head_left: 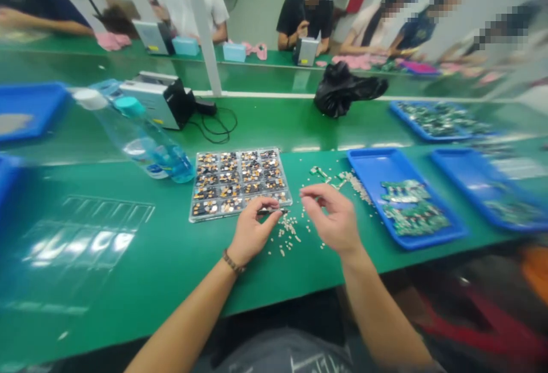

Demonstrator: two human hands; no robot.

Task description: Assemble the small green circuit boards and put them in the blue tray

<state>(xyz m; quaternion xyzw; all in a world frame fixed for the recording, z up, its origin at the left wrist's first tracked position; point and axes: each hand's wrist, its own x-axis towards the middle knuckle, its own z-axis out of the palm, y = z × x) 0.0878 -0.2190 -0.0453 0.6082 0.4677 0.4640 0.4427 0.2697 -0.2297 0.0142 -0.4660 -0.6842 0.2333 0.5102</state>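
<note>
My left hand (254, 227) is closed in a pinch on a small dark part (269, 211), at the near right corner of a clear compartment tray (192, 213). The tray's cells hold many small black, orange and silver components (229, 190). Facing it, my right hand (334, 216) has its thumb and index tips drawn together above the table; whatever may be between them is too small to make out. Tiny pale pieces (289, 230) lie scattered on the green table between my hands. More of them are heaped with a few small green circuit boards (319, 174) beyond my right hand.
Blue trays (411, 241) with green circuit boards stand at right. Two bottles (149, 144), a grey device (160, 99) with a cable, and a black plastic bag (338, 93) are beyond. An empty clear tray (85, 247) lies at left. Several people sit across the bench.
</note>
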